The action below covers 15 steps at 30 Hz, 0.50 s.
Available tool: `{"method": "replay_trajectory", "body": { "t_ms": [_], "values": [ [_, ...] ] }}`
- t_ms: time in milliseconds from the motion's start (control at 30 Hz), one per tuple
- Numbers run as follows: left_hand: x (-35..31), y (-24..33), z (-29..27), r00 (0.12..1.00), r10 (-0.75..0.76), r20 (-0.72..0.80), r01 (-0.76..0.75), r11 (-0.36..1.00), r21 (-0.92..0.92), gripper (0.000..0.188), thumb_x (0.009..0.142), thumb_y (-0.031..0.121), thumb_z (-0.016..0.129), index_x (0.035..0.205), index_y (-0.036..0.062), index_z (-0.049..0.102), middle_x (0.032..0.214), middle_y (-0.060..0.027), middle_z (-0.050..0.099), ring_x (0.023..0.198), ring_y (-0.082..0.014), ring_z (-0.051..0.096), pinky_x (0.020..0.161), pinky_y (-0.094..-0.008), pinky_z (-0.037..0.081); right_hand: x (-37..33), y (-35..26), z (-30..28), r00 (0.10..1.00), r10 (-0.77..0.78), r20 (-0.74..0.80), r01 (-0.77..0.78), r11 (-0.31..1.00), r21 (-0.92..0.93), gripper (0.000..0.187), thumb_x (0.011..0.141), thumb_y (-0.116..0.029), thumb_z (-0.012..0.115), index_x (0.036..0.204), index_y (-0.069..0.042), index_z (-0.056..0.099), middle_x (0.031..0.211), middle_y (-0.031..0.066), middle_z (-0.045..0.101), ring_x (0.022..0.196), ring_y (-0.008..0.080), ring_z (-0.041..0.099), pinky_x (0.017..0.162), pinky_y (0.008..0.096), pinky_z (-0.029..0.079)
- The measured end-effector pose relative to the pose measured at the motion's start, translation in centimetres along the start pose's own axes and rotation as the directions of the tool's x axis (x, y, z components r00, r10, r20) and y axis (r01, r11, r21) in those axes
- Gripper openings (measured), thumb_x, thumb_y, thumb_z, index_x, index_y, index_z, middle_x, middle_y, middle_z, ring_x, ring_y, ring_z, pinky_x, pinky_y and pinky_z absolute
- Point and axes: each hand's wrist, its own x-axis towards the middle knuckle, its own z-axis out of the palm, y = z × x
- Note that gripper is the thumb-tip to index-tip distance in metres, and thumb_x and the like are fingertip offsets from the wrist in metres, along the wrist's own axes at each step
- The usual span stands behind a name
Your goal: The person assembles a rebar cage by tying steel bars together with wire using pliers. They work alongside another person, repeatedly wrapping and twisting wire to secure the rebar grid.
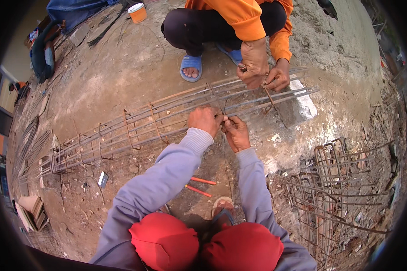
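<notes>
A long rebar cage (176,115) of parallel steel bars and square stirrups (130,129) lies across the ground before me. At its near side my left hand (203,120) is closed, thumb and fingers pinched close to a bar. Beside it my right hand (236,133) also pinches, its fingertips nearly touching the left's. Between them is a thin tie wire (224,156), whose dark length hangs down below my hands; its end in the fingers is hidden. On the ground by my foot lies a tool with red handles (201,181), its head hidden by my sleeve.
Across the cage a co-worker in an orange top crouches, both hands (257,63) at a stirrup. A pale block (303,101) sits under the cage's right end. Bent stirrups (328,180) pile up at right. An orange tub (137,13) stands far off; a small card-like object (103,179) lies left.
</notes>
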Motion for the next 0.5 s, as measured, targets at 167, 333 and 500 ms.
{"method": "replay_trajectory", "body": {
  "t_ms": [167,333,500],
  "values": [
    [1.8,0.4,-0.6,0.981,0.073,-0.18,-0.095,0.989,-0.115,0.024,0.087,0.032,0.078,0.092,0.0095,0.079,0.087,-0.0129,0.074,0.079,-0.0345,0.071,0.077,-0.0448,0.056,0.4,0.2,0.1,0.998,-0.016,-0.06,0.011,0.996,-0.094,0.021,0.097,-0.019,0.074,0.103,0.0,0.066,0.088,0.0051,0.067,0.073,0.0139,0.053,0.069,0.0312,0.044],
    [3.8,1.1,-0.6,0.997,0.079,0.01,-0.075,0.974,-0.216,0.021,0.089,0.027,0.075,0.095,0.0066,0.076,0.079,-0.0153,0.072,0.077,-0.0351,0.07,0.072,-0.0446,0.054,0.3,0.3,1.1,0.996,-0.024,-0.092,0.021,0.999,-0.034,0.023,0.094,-0.02,0.077,0.1,0.001,0.067,0.081,0.003,0.065,0.069,0.0113,0.053,0.064,0.0272,0.043],
    [1.4,1.5,-0.1,0.985,0.081,-0.155,-0.119,0.96,-0.255,0.017,0.091,0.021,0.072,0.092,0.0045,0.071,0.078,-0.0164,0.07,0.075,-0.0364,0.069,0.068,-0.0458,0.052,0.2,0.5,1.2,0.989,-0.043,-0.144,0.039,0.999,-0.029,0.025,0.092,-0.02,0.079,0.098,0.002,0.067,0.078,0.0021,0.063,0.066,0.0102,0.051,0.061,0.0262,0.04]
  ]
}}
